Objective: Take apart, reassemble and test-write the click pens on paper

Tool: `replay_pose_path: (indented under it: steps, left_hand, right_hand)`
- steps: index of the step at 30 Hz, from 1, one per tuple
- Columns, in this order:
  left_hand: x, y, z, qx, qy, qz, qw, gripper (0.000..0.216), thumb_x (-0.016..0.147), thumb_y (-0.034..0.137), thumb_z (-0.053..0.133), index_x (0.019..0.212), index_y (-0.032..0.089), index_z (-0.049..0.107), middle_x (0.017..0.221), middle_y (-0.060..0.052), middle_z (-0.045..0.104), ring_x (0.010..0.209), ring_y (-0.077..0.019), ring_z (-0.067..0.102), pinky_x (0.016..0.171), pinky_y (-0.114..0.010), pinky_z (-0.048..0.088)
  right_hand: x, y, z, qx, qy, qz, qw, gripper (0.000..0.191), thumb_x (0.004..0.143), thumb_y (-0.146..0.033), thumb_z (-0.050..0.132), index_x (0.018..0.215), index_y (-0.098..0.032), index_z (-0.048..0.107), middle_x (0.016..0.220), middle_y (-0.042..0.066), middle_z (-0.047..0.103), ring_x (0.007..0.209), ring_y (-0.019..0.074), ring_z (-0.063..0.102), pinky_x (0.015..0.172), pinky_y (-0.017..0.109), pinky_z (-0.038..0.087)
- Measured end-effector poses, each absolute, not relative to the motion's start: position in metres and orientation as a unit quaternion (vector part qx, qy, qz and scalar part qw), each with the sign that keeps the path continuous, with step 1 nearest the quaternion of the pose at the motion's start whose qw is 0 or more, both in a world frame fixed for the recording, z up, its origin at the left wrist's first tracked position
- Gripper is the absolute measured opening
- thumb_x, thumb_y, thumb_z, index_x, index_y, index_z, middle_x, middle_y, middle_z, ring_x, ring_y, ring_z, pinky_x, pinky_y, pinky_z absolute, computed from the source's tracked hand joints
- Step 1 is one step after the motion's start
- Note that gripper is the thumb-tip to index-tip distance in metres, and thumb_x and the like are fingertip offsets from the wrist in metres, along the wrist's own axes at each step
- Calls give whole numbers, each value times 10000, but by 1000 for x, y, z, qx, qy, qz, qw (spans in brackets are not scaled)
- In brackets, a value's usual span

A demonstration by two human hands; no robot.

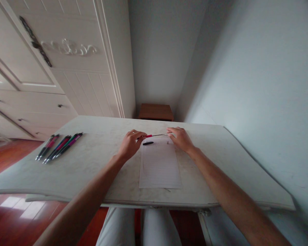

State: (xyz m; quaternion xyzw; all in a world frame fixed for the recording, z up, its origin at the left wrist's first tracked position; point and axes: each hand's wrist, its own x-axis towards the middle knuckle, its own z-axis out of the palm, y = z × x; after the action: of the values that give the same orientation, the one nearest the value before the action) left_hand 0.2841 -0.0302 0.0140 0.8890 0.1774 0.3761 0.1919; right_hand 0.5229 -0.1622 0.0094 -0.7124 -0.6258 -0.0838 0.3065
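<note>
My left hand (132,142) is closed around a red pen barrel (149,136) above the top of a lined sheet of paper (160,167). A thin dark refill sticks out of the barrel to the right. At its far end my right hand (180,138) has thumb and fingertips drawn together; a tiny pale piece shows there, too small to name. Below the left fingertips, a black pen part (148,143) lies on the paper. Nearer the right hand, a small metallic piece (167,142) rests on the sheet.
Several pens (63,147) with coloured barrels lie side by side on the left of the white table (205,164). A white cabinet (87,68) rises behind at left, a wall (267,85) borders the right side, and a brown wooden stand (156,111) is beyond the far edge.
</note>
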Motion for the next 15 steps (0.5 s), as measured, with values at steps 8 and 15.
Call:
replay_pose_path:
  steps: [8,15]
  left_hand:
    - [284,-29,11,893,187,364,185,129,904,250,614,944,230,735,902,-40,746,868,-199,642,826,-354,503]
    - [284,-30,13,895,188,357,188,136,906,254,605,936,226,735,901,-46,748,870,-205,648,830,-360,504]
  right_hand:
    - [516,-161,13,-723,-643,-99,232,264,852,-143,580,1066,-199,725,961,64,767,931,237,659,888,379,450]
    - [520,-162,13,-716,-653,-92,228,248,853,-150,590,1041,-212,740,999,63,767,941,238,665,874,382,459]
